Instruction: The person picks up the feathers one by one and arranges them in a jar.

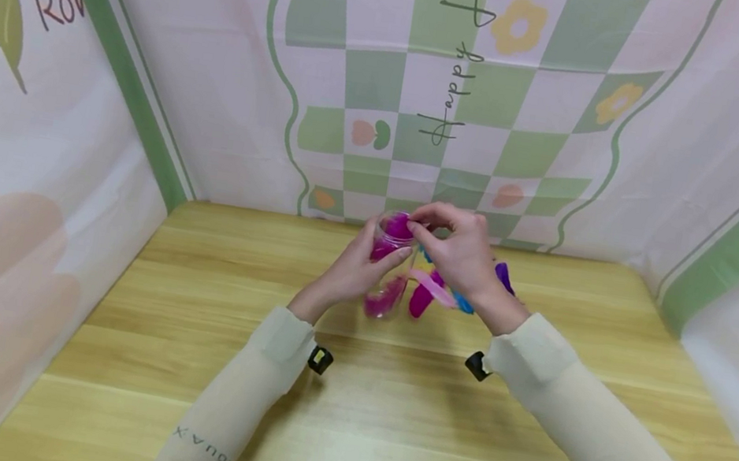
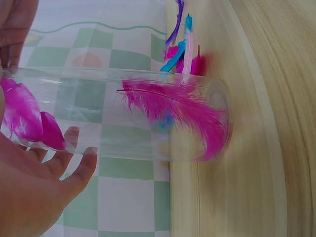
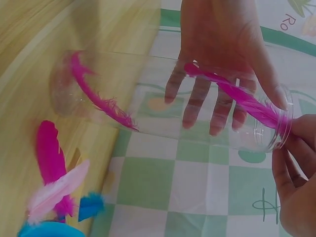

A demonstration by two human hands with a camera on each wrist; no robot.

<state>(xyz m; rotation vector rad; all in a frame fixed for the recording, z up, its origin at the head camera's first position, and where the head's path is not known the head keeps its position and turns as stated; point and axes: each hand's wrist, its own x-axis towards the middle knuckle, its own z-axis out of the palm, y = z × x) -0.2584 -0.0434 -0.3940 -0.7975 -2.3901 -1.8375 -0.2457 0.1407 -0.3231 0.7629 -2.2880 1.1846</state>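
From where I stand, a clear jar [image 2: 106, 118] is upright near the far edge of the counter [image 1: 348, 419], close to the checkered cloth [image 1: 425, 95] hanging behind. The left hand [image 1: 361, 261] is wrapped round the jar's upper part, thumb in front and fingers behind. At the rim, the right hand [image 1: 460, 248] pinches the end of a magenta feather [image 3: 247, 103], most of whose length is inside the glass. A second, fluffy feather [image 2: 177, 108] curves along the bottom, with open space between the two.

Just right of the jar, loose feathers crowd below the right wrist: a pale pink one [image 1: 434, 286] across a magenta one, blue [image 1: 462, 302] beside them, purple [image 1: 504, 277] furthest out. There's little room between that heap and the glass; broad wood stretches towards the left and right edges, and towards the person.
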